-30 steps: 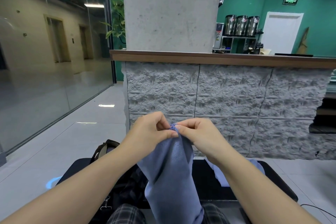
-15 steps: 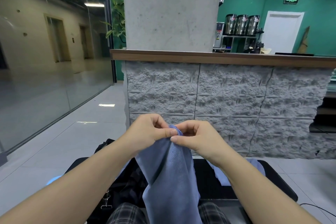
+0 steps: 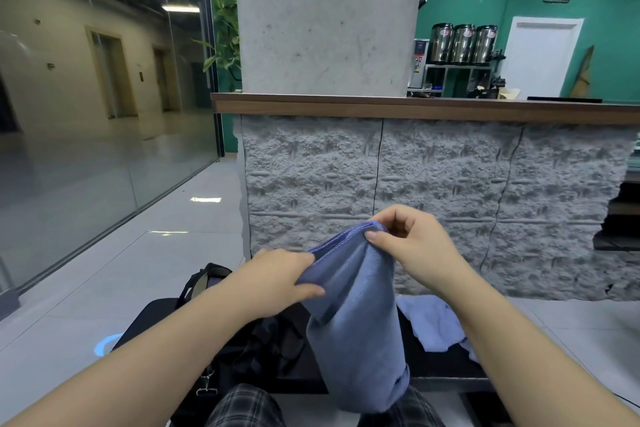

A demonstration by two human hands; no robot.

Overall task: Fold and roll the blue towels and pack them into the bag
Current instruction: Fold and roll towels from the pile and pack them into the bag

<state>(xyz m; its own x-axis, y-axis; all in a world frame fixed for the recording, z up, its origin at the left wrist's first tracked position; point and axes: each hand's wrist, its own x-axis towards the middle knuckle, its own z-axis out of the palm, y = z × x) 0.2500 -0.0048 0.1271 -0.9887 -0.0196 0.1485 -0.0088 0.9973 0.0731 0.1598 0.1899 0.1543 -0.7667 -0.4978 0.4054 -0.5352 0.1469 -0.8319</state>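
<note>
Thumb and forefinger of my right hand [image 3: 414,246] pinch the top hem of the blue towel [image 3: 360,319], holding its layered corner up at chest height. Fingers of my left hand [image 3: 280,279] curl round the same hem a little lower and to the left, the thumb lying along the cloth. Between the two grips the edge runs as a short taut slope; below it the towel hangs in a loose, doubled column down to my lap, its lower end bunched against my checked trousers [image 3: 242,406].

Beyond the hanging cloth, a second towel [image 3: 433,326], paler and crumpled, lies on the dark counter [image 3: 436,364] to the right. To the left, on the same surface, sits the black bag [image 3: 249,343], its strap loop raised; whether its mouth is open I cannot tell.

Step in hand, as I judge it: squaring the fold before rolling. To do it well I should draw the hem tight, match the corners edge to edge, and let the weight of the cloth pull creases out before laying it flat. Nothing appears packed yet.
</note>
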